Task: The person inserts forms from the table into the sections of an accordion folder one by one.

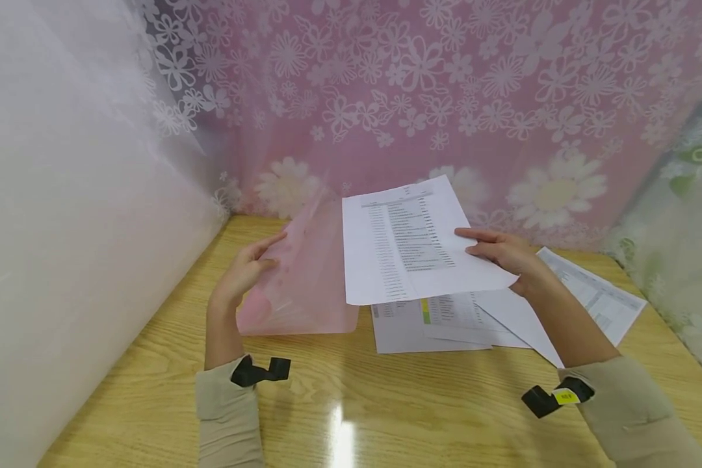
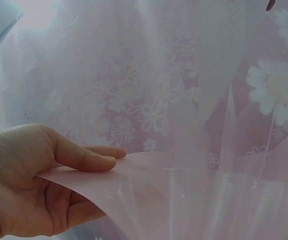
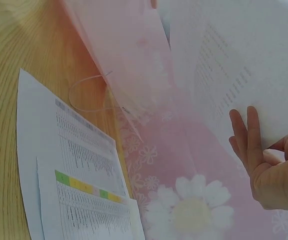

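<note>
My left hand (image 1: 240, 273) pinches the left edge of a translucent pink plastic folder (image 1: 304, 279), thumb on top and fingers beneath, as the left wrist view shows. The folder is raised and tilted over the table. A printed paper sheet (image 1: 403, 260) is held up by my right hand (image 1: 506, 257), which grips its right side between thumb and fingers. The sheet's left edge overlaps the folder's right part in the head view. From the right wrist side, the sheet's underside shows with the fingers (image 3: 253, 130) against it.
Several printed sheets (image 1: 456, 338) lie on the wooden table (image 1: 304, 403) below and behind the right hand, one with a green and yellow strip. A pink flowered curtain (image 1: 421, 97) hangs behind the table. White sheeting (image 1: 82, 195) borders the left side.
</note>
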`<state>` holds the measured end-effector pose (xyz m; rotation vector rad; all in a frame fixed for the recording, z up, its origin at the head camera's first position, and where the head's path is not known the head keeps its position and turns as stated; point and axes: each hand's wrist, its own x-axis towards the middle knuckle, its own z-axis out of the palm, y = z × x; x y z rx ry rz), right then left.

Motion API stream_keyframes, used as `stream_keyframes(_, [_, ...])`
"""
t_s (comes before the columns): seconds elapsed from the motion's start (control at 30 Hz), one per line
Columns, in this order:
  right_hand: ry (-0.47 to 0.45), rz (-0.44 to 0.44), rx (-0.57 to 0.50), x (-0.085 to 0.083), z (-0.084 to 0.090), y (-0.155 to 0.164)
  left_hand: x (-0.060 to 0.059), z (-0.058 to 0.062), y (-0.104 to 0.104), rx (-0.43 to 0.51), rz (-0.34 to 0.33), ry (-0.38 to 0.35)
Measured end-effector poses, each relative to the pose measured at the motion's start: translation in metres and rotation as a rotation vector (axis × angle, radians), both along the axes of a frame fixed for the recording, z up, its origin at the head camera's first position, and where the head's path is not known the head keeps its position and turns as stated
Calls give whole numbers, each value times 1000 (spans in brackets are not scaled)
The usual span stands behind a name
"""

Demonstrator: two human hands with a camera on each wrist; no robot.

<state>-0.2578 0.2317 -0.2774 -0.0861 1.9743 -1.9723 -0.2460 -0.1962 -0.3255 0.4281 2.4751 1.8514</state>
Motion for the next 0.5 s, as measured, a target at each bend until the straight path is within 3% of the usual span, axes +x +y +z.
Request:
stream_keyframes(0.33, [2,53,100,-15,7,-30,0,2,4,15,-11,5])
stream_keyframes(0.5, [51,87,166,-24,10,-42,0,2,6,6,-22,19])
